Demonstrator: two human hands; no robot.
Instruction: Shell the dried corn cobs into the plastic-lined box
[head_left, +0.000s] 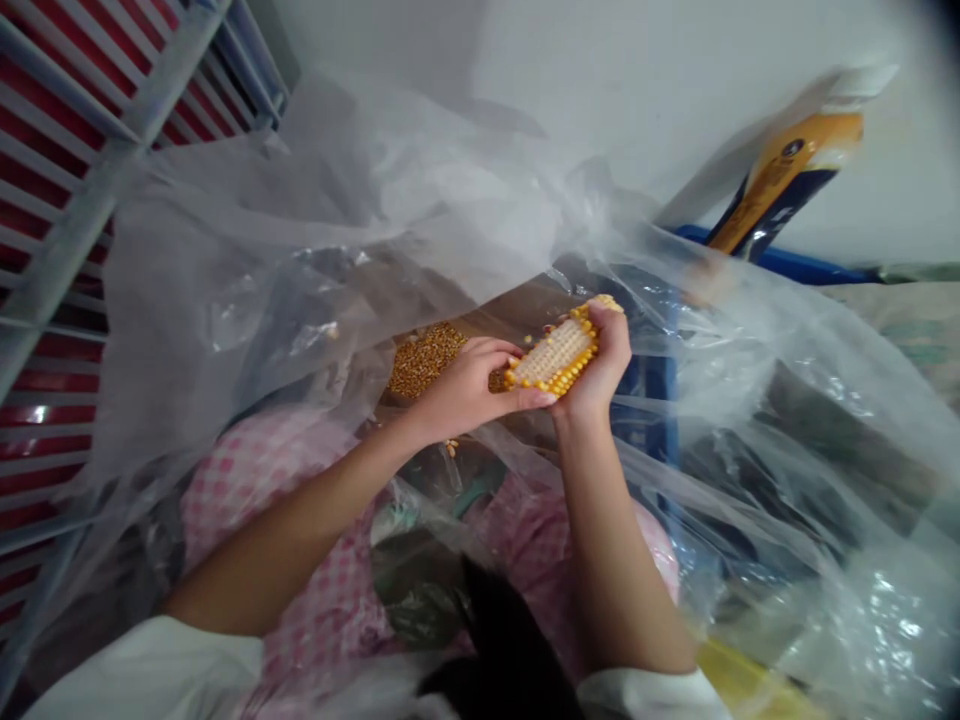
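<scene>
An ear of corn point(559, 352) is held between both hands, tilted with its far end up to the right. A broad pale strip along it is bare of kernels, while yellow kernels line both sides. My right hand point(606, 365) wraps round the upper right part of the ear. My left hand point(480, 385) grips the lower left end, thumb beneath and fingers above. Loose corn kernels point(426, 360) lie heaped just beyond my left hand, and a few more kernels point(451, 447) rest below it.
A clear plastic sheet point(300, 300) spreads round the kernels and over my pink checked trouser legs point(277, 480). A metal rack point(112, 190) with red and white stripes behind it stands at left. At right, an orange and dark blue package point(787, 180) leans against the white wall point(600, 80).
</scene>
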